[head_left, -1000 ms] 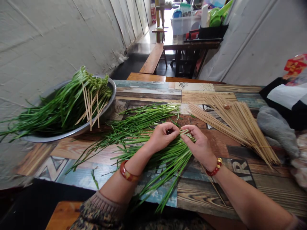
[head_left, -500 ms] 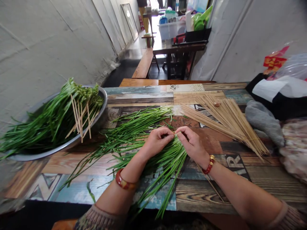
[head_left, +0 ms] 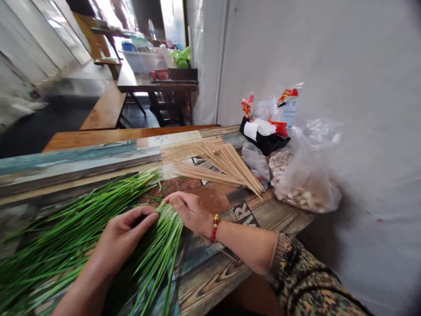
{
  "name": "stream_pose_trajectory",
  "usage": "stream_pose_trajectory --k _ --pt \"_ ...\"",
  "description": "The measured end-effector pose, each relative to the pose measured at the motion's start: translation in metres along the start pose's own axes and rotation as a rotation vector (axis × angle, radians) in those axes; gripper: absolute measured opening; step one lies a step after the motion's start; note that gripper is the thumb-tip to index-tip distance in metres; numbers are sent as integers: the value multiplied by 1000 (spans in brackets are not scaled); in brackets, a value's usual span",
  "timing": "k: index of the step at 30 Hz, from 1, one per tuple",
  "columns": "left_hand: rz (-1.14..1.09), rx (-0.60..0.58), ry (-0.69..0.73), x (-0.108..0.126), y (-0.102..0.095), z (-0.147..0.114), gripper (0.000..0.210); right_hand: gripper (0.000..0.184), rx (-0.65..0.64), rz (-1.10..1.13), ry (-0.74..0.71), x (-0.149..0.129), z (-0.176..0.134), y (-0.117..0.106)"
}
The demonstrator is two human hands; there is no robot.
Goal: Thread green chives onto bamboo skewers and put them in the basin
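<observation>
A bunch of green garlic chives [head_left: 161, 250] fans out below my hands, its pale stem ends gathered at the top. My right hand [head_left: 189, 210] is closed over these ends, with thumb and forefinger pressed on them. My left hand [head_left: 130, 230] pinches at the left side of the same stem ends, thumb and forefinger together; its fingertips partly cover what they grip. To the left, more loose chives [head_left: 82, 215] lie spread on the table. Part of a thin bamboo skewer [head_left: 228, 252] shows beneath my right wrist.
Bamboo skewers [head_left: 230, 162] lie fanned out on the patterned wooden table [head_left: 207, 281]. Right of them are a grey plastic bag [head_left: 255, 160], a clear bag of pale pieces [head_left: 302, 184] and a black bag [head_left: 268, 141]. Behind stand a bench [head_left: 105, 105] and another table [head_left: 158, 87].
The view has swung to the right, so the bowl of chives on the left has left the frame and the bag by the wall shows fully. Both hands stay at the stem ends.
</observation>
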State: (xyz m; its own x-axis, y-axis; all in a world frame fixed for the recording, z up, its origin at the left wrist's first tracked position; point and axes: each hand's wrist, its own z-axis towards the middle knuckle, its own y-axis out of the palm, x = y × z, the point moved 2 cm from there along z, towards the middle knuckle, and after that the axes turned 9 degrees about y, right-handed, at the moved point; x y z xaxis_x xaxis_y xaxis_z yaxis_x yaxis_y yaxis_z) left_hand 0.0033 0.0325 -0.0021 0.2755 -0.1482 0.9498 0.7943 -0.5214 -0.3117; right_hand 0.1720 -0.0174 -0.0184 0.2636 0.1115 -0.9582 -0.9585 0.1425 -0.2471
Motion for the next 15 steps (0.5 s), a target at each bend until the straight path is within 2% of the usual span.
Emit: stream_pose_trajectory --k 3,6,10,12,15 --pt "-40 57 35 12 3 -10 26 40 23 66 11 -3 -8 0" --pt "-79 92 62 13 5 -12 24 36 37 52 43 2 -9 -3" --pt "-142 139 70 5 5 -12 22 31 113 -25 -71 4 -11 -8" --pt "-148 175 76 4 5 -13 22 31 146 -12 -33 2 -15 -9" --pt "-164 227 83 4 3 -13 20 33 123 23 50 1 -19 -7"
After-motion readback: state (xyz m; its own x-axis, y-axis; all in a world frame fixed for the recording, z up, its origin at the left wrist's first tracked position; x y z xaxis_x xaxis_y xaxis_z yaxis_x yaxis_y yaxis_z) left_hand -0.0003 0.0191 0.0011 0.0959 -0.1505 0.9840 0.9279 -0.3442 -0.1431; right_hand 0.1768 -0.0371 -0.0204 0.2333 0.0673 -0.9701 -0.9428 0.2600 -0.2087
